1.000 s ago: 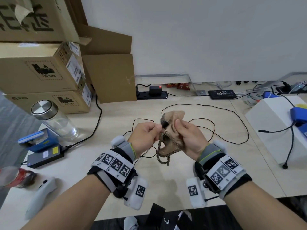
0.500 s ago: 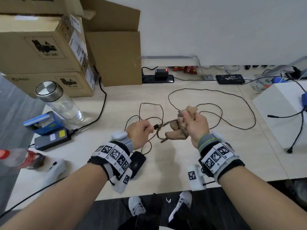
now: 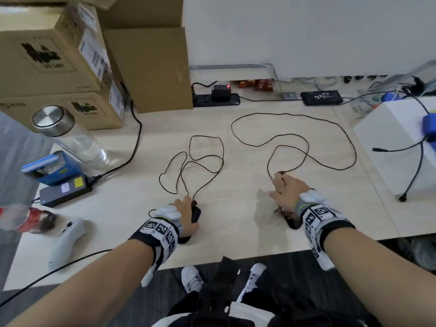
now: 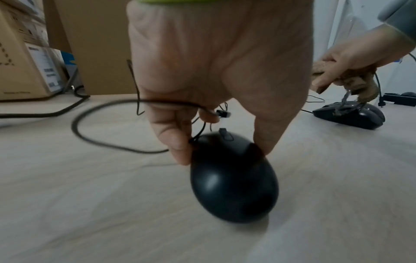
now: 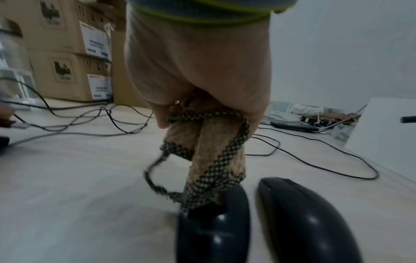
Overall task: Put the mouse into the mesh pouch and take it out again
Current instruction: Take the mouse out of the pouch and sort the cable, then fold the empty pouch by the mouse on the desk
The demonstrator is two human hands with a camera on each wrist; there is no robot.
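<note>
- The left hand [image 4: 216, 58] pinches a black oval mouse [image 4: 234, 179], grip clamped on its front, on the pale wooden worktop [image 3: 236, 147].
- The right hand [image 3: 286, 190] grips the bunched tan mesh pouch [image 5: 216, 156] over a second black mouse [image 4: 351, 115].

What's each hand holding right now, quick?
Left hand: pinching the black mouse by its sides, its cable alongside.
Right hand: gripping the bunched mesh pouch.
</note>
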